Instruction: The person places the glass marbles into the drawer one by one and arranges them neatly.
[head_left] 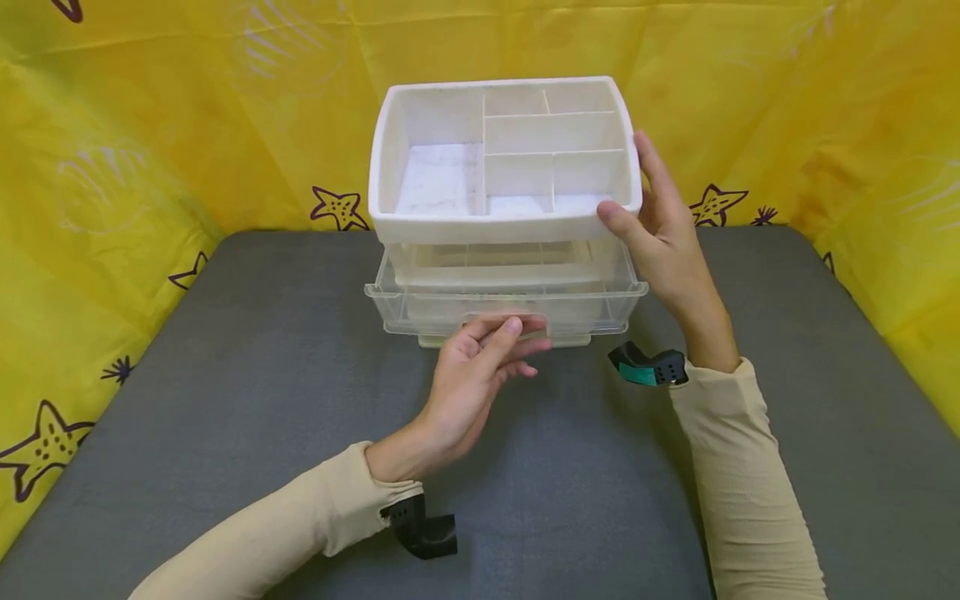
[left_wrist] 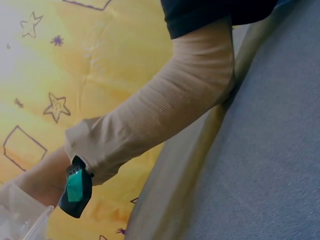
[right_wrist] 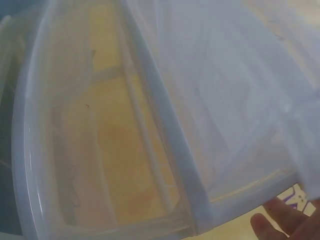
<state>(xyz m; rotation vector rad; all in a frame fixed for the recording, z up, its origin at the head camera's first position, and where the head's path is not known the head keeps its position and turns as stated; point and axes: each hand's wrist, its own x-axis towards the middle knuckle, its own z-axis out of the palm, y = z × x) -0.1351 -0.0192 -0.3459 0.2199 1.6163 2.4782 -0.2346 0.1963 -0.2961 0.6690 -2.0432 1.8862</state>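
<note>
I see the white organizer (head_left: 504, 154) standing in the middle of the far half of the grey table (head_left: 225, 400), with its divided top tray open upward and its clear drawer (head_left: 506, 298) facing me. The long axis of the organizer goes left to right across my view, and the drawer front points toward me.

My right hand (head_left: 663, 229) holds the right front corner of the top tray: the thumb presses on the front rim and the fingers (head_left: 651, 162) lie straight along the right side, so it steadies the box and does not pinch it hard. My left hand (head_left: 480, 367) is at the drawer handle (head_left: 504, 321) in the front center. Its fingers are loosely bent and touch the handle or are just at it; I cannot tell if they already hook it.

I judge that the step in hand is working the drawer while the body is held in place. The next move, I think, needs the left fingers to catch the handle well and move straight along the drawer's sliding direction, toward me or away, while the right hand keeps the box from sliding on the table
</note>
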